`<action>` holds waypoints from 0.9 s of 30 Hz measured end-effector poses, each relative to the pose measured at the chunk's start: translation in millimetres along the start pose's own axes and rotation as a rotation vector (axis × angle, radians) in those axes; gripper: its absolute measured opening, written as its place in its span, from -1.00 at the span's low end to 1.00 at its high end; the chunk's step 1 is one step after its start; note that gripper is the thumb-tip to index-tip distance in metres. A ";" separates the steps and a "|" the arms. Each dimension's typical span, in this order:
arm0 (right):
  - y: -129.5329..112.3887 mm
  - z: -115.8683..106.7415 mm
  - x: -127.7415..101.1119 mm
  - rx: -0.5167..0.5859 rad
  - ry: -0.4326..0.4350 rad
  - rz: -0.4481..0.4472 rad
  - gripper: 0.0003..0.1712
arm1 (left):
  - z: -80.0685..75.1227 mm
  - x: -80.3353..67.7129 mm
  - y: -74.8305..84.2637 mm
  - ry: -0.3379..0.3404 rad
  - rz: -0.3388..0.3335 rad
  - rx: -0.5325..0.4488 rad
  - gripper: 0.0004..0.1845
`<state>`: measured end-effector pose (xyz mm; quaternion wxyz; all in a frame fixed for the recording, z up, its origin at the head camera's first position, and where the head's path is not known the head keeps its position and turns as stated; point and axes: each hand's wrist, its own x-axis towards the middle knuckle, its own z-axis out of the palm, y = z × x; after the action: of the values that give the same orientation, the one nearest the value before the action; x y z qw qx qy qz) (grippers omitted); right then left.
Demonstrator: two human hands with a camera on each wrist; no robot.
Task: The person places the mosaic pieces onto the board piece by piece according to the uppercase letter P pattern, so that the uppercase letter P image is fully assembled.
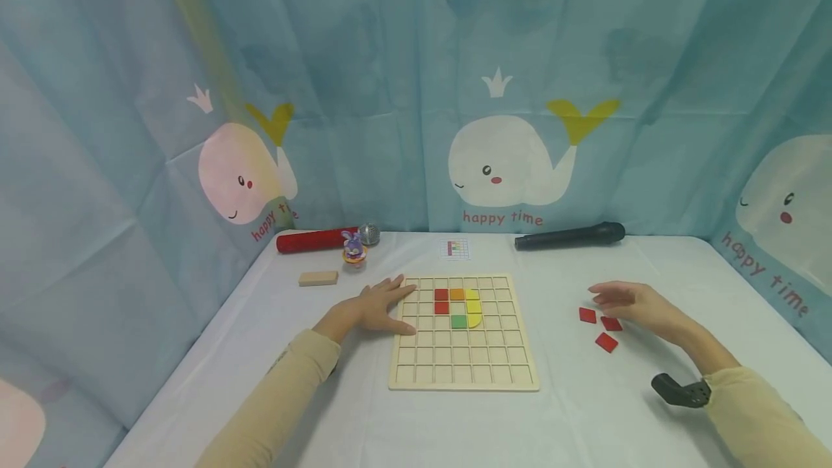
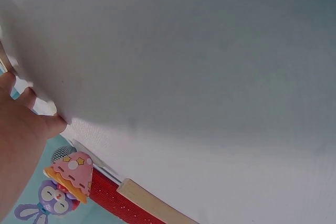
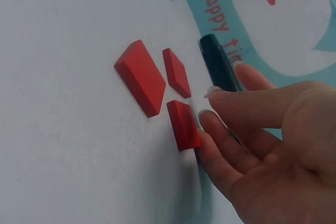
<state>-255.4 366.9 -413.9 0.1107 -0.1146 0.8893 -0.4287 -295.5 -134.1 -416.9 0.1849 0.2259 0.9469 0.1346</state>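
Left hand rests flat on white table.

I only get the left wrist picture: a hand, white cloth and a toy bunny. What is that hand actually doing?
Observer: The left hand lies flat on the table, fingers straight, touching the left edge of a wooden grid board.
Operator: Is anything on that board?
Observer: Yes, a few coloured tiles sit in its upper middle cells: two red tiles, an orange one, a green one and a yellow curved piece.
Operator: And the other hand?
Observer: The right hand is open, right of the board, beside three loose red pieces; one fingertip seems to touch the nearest piece.
Operator: Anything behind the board?
Observer: A small pattern card and a black microphone.
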 end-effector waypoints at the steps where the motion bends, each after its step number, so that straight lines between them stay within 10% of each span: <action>1: 0.3 0.2 -0.9 0.007 -0.008 -0.002 -0.42 | 0.1 -0.1 -0.2 0.003 0.000 -0.002 -0.02; 27: 3.8 0.9 -13.7 -0.124 -0.055 -0.071 -0.37 | -0.8 -0.5 0.1 0.004 0.010 -0.011 -0.02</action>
<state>-242.6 372.6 -416.1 0.1127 -0.1644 0.9062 -0.3729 -295.3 -134.4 -416.0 0.1833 0.2294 0.9454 0.1410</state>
